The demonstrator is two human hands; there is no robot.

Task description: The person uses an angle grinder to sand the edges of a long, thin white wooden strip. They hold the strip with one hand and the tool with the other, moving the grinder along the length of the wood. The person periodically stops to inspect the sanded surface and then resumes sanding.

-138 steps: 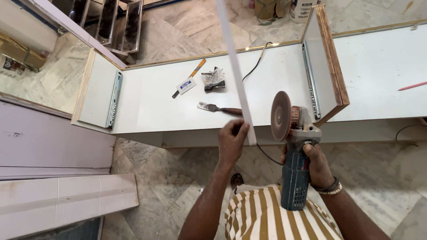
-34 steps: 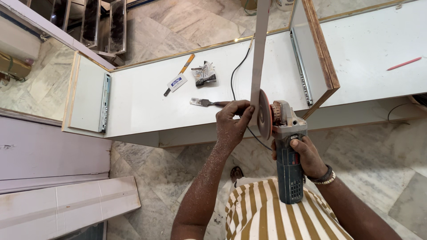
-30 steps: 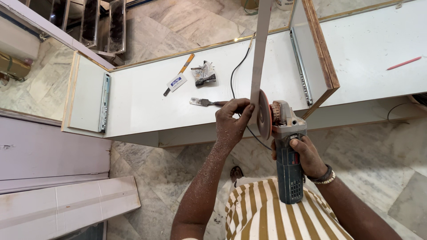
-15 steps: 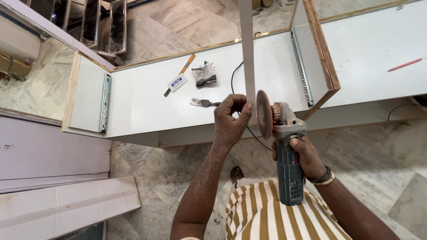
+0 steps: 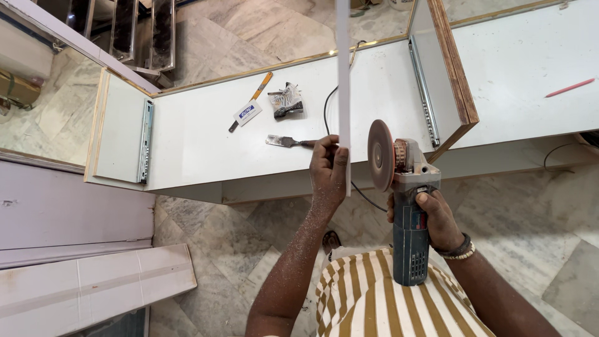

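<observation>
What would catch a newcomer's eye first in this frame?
Centre frame, the right hand grips a blue angle grinder upright, its round disc just beside a long white strip that the left hand pinches near its lower end. Behind them lies a white cabinet panel carrying a chisel, with a red pencil far right.

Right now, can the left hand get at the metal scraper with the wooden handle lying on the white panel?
Probably not freely: the left hand grips the long white strip, though the scraper lies just beyond it, unobstructed.
</observation>
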